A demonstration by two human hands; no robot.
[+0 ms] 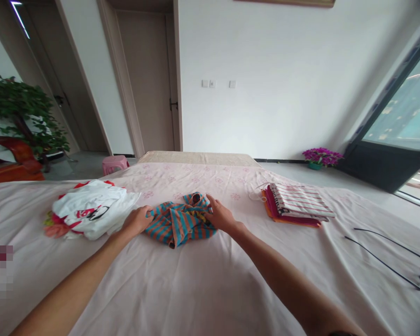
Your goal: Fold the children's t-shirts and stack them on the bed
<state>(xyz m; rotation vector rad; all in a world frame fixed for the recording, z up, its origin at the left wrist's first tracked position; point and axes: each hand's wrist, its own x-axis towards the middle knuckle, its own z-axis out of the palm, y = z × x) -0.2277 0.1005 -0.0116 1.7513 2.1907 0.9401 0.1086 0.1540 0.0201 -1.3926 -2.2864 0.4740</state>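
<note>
A crumpled garment with blue and orange-brown stripes (182,224) lies on the pale pink flowered bed sheet (196,289), between my two hands. At its left edge, my left hand (139,220) has its fingers closed on the cloth. My right hand (221,214) touches the garment's right side, its fingers spread apart over the fabric. Dark patches show at the garment's top and bottom, with a yellowish patch near the right fingers. Its exact kind is hidden by the folds.
Left of my hands is a loose heap of white and red clothes (94,210). A folded stack of clothes (297,203), striped on top, lies at the right. Black-framed glasses (399,256) rest nearer the right edge. A pink stool (115,163) stands beyond the bed.
</note>
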